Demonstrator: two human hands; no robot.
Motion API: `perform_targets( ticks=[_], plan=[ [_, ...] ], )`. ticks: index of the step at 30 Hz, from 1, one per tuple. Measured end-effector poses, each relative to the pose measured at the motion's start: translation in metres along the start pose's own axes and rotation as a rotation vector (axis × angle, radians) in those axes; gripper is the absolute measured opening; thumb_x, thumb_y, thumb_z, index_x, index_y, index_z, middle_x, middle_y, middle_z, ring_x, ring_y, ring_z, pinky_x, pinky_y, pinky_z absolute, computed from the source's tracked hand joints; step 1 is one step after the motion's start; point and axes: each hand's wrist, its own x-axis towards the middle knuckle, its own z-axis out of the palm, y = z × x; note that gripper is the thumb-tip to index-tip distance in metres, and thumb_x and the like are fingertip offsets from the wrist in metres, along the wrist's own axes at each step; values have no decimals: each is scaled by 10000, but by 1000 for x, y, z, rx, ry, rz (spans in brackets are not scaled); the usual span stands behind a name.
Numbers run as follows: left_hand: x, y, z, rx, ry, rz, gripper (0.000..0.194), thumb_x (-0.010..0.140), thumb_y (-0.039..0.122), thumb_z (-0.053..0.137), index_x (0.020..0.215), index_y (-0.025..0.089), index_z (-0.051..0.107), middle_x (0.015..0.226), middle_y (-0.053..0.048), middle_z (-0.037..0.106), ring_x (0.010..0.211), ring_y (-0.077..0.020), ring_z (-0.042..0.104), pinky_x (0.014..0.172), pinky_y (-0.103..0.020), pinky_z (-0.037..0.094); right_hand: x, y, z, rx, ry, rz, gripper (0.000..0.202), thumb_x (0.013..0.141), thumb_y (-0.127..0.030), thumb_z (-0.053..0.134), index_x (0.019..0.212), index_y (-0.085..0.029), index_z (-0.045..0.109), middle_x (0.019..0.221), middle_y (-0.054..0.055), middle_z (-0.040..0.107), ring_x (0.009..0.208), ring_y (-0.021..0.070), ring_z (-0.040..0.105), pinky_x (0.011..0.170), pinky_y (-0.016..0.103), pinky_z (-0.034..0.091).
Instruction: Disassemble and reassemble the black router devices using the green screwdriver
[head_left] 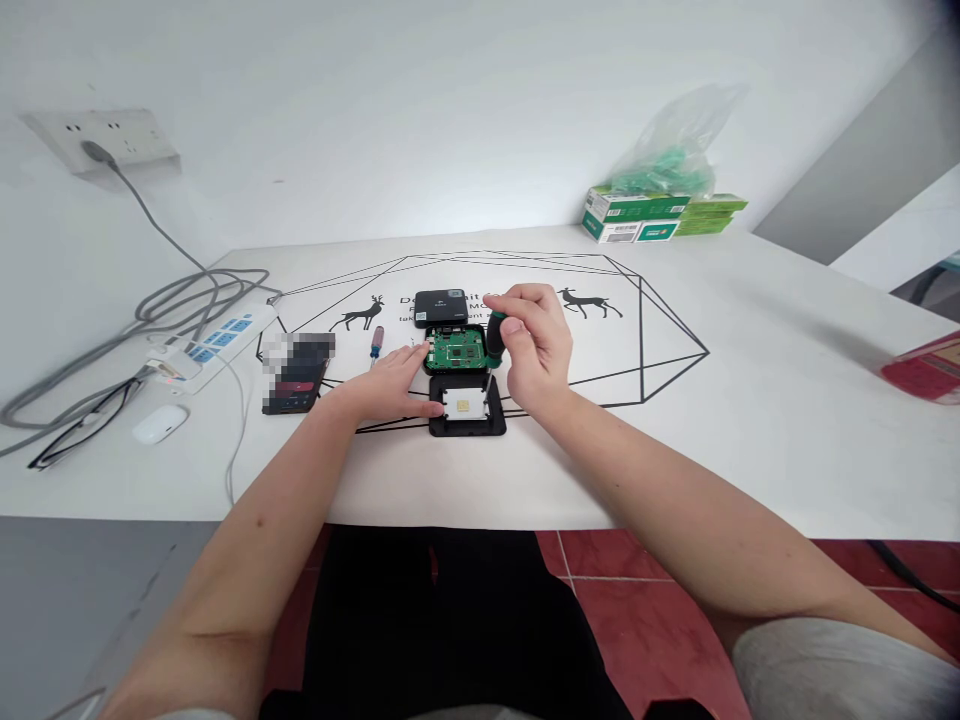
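Observation:
My right hand (538, 345) grips a screwdriver (495, 335) with a black and green handle, held upright. Its thin shaft points down at the right edge of a black cover (436, 430), which carries a white metal plate (463, 403) with a square pad. My left hand (394, 385) lies with fingers outstretched, touching the left sides of this cover and of the black case just behind it. In that case sits a green circuit board (457, 350). Behind it lies a closed black box (441, 308). Left of these rests a small second screwdriver (377, 342).
A phone (298, 375), a white earbud case (161, 424), glasses (86, 425) and a power strip (229, 345) with coiled grey cable are on the left. Green and white boxes (634, 212) stand at the back right under a plastic bag (675, 145). A red object (926, 368) sits far right.

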Motion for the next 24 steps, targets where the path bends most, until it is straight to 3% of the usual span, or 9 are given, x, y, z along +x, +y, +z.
perform_targets(
  ticks=[5,9,13,16,19,21,24],
  plan=[
    [1,-3,1,11,5,5,1263,844,882,671,1802,302,86,1858,-151,174,1703,-428,201,1333,-621,289,0,4,-1,34,1,31,393,1104,-452,448,1137,-306,812,965,54,549,931,245,611,857,521,561],
    [0,2,-1,-2,5,6,1269,834,884,674,1802,275,122,1851,-154,199,1697,-447,210,1338,-618,279,1,4,3,-34,7,41,291,1074,-482,560,1092,-279,767,934,43,555,925,231,610,861,497,587],
    [-2,8,-4,2,-7,-16,1265,835,880,660,1800,257,129,1851,-158,203,1702,-437,197,1342,-598,276,-4,7,10,28,35,88,262,1010,-516,698,1100,-270,686,1053,53,623,931,209,652,817,446,627],
    [-3,11,-5,-3,-8,-31,1259,830,874,666,1796,251,153,1849,-159,212,1701,-434,203,1344,-588,278,-9,7,13,154,17,175,299,978,-507,762,1130,-283,635,1201,58,701,828,164,695,718,383,648],
    [-3,10,-5,-2,-16,-27,1257,832,884,658,1796,259,149,1847,-158,219,1699,-440,201,1338,-605,279,-10,4,11,155,10,171,308,930,-463,836,1107,-280,662,1176,46,779,752,154,723,694,368,660],
    [-3,9,-4,9,-20,-15,1246,846,885,643,1798,270,125,1848,-158,217,1699,-437,201,1334,-615,276,-7,1,8,115,9,112,265,914,-426,856,1072,-273,709,1152,56,812,850,197,772,714,378,668],
    [-2,8,-4,11,-16,-14,1243,849,879,649,1799,277,119,1852,-151,205,1697,-439,205,1334,-608,273,-2,-1,2,84,-4,39,126,1015,-379,715,1063,-274,766,1132,75,833,1048,256,797,795,424,683]
  ],
)
